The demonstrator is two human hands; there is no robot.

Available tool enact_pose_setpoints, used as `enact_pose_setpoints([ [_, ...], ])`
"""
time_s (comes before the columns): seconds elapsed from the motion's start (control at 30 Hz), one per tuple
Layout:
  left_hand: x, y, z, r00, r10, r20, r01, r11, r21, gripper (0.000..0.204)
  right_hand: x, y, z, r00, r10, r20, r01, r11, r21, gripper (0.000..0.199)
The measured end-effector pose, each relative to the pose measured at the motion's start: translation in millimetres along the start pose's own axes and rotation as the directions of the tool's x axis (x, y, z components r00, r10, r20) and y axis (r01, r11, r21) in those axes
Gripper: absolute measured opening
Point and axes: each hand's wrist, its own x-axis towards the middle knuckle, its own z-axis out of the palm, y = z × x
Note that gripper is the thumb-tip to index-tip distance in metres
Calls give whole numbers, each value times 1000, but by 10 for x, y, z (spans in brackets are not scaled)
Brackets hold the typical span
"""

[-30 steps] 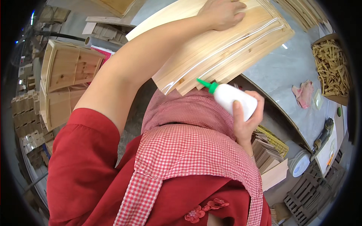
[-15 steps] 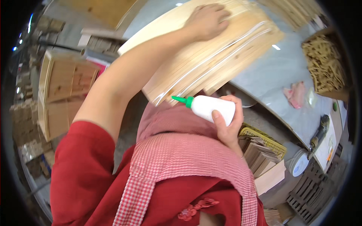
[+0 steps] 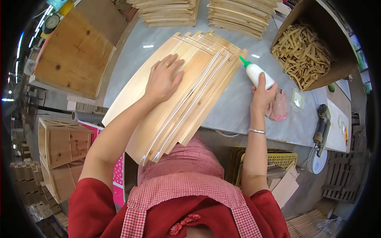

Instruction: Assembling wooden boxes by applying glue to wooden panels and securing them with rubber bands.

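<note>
A staggered stack of pale wooden boards (image 3: pixel 135 103) lies slantwise on the table, its near end reaching past the front edge. White lines of glue (image 3: pixel 192 99) run along the exposed strips on its right side. My left hand (image 3: pixel 164 79) rests on the top board, fingers spread, with a ring on one finger. To the right of the stack, my right hand (image 3: pixel 263 94) grips a white glue bottle (image 3: pixel 258 75) with a green nozzle. The nozzle tip points up and left, near the far right corner of the boards and apart from them.
Beside my right hand lies a pink cloth (image 3: pixel 279 107). A cardboard box (image 3: pixel 337 59) of tan strips stands at the far right. Board stacks (image 3: pixel 242 16) line the back. A power tool (image 3: pixel 322 123) lies on the right; a yellow basket (image 3: pixel 281 158) sits below the table edge.
The glue bottle in my right hand has moved from the near end of the boards to their far right side. The view has shifted, showing more table. My left hand stays on the boards.
</note>
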Motion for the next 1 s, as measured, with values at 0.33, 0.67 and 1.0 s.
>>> enact_pose_setpoints([
  [0.33, 6, -78, 34, 1000, 7, -17, -7, 1000, 8, 39, 167, 190, 34, 988, -131, 81, 144, 972, -184, 40],
  [0.67, -11, -154, 115, 987, 91, -131, -79, 993, 93, 41, -1313, -193, -556, 924, -23, 381, 91, 983, -162, 38],
  [1.0, -90, -55, -16, 998, 12, -54, -15, 998, -60, 41, -2350, -389, -997, 702, 25, 712, 131, 978, -163, 44],
])
